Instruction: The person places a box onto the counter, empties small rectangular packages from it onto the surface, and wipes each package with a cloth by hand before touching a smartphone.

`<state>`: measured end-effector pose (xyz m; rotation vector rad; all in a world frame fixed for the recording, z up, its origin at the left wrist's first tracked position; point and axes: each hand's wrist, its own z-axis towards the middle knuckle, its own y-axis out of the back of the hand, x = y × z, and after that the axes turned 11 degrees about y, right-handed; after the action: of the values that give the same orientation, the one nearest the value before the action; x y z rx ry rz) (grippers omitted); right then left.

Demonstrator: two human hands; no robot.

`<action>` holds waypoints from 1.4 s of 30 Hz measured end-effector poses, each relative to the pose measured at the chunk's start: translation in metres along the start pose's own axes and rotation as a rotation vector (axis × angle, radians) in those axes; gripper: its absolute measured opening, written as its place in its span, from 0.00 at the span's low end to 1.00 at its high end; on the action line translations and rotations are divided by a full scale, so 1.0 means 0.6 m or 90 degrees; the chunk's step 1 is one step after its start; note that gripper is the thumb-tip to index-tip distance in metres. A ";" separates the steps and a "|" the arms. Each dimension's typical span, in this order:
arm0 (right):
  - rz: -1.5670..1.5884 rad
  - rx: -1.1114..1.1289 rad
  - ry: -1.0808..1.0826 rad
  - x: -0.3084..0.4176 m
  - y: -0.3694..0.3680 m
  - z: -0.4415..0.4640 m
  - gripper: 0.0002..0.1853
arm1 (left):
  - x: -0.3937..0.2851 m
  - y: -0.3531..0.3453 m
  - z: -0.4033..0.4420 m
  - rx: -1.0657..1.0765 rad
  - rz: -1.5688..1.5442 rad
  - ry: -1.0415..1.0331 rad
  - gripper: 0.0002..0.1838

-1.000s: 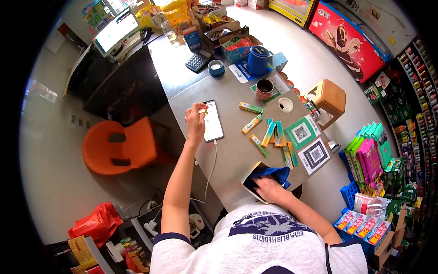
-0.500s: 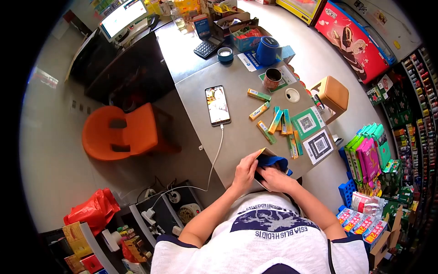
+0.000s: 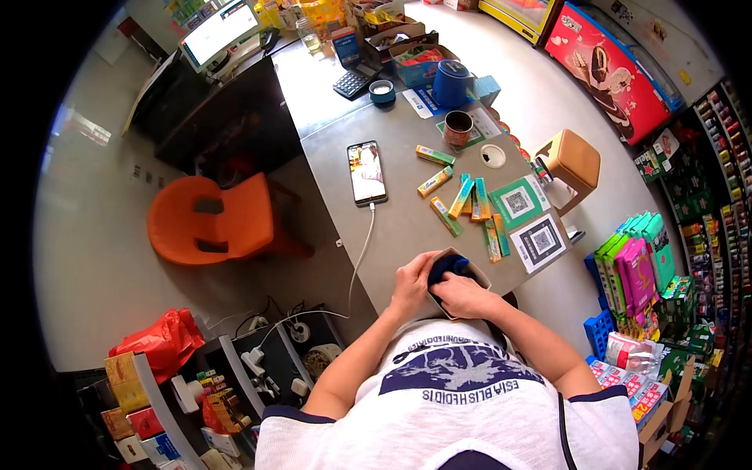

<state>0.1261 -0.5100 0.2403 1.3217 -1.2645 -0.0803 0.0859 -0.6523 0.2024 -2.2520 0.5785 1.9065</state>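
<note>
My left hand (image 3: 413, 283) grips the left side of a small open cardboard box (image 3: 476, 272), close to my chest at the table's near edge. Dark blue cloth (image 3: 446, 267) lies bunched inside its opening. My right hand (image 3: 462, 297) reaches into the box from the near side, its fingers closed against the cloth and partly hidden. Beyond the box, several slim yellow-and-green boxes (image 3: 457, 197) lie scattered on the table, some overlapping.
On the grey table (image 3: 333, 160) are a charging phone (image 3: 366, 174), an open tin (image 3: 457, 128), a round lid (image 3: 493, 156), QR-code cards (image 3: 537, 242) and a blue canister (image 3: 451, 84). An orange chair (image 3: 207, 221) stands left, a stool (image 3: 571, 160) right.
The box has tipped so its opening faces up more, and the blue cloth that stuck out on the right now sits within the rim. Both hands have shifted slightly left with it.
</note>
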 end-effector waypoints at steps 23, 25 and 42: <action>0.948 -0.045 0.089 -0.040 0.078 -0.085 0.12 | -0.052 -0.007 0.036 0.113 0.349 -0.127 0.15; 0.993 -0.172 0.116 -0.028 0.102 -0.146 0.13 | -0.051 -0.002 0.042 0.108 0.353 -0.126 0.15; 0.782 -0.759 -0.055 -0.013 0.039 -0.237 0.18 | -0.098 -0.002 0.029 0.116 0.519 -0.263 0.18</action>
<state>0.2097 -0.4029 0.2888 -0.5430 -1.5013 -0.0053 0.0627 -0.6332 0.2560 -1.5297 1.6858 2.4048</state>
